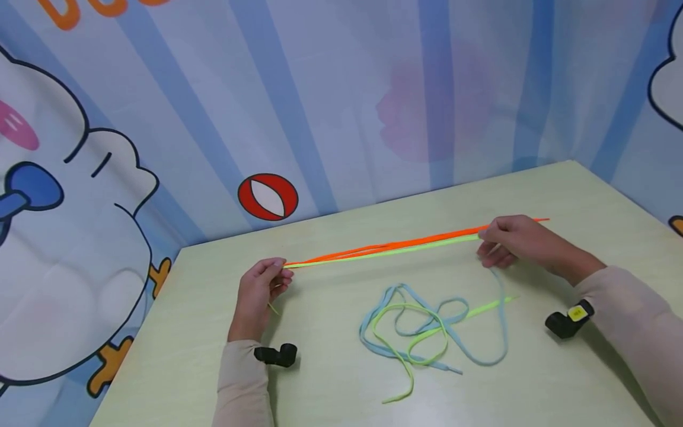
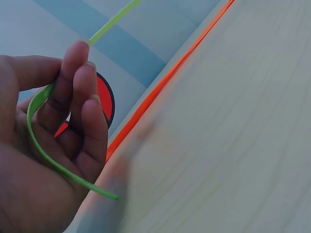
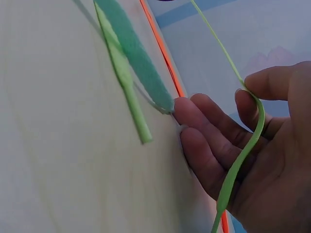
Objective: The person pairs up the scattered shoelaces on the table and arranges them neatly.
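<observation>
Past the sleeves (image 1: pixel 632 311), left hand (image 1: pixel 258 296) and right hand (image 1: pixel 517 240) pinched green lace (image 3: pixel 241 160), with room inside the table's (image 1: pixel 325 344) side edges.

Yellow-green lace (image 1: pixel 421 247), flat, stretched straight (loose end curling), above the table (image 1: pixel 325 391)

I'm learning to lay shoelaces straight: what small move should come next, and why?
Probably lower the taut yellow-green shoelace onto the table alongside the orange shoelace: the left hand and right hand pinch it, holding it straight between them, and the orange one lies stretched out just beyond.
</observation>
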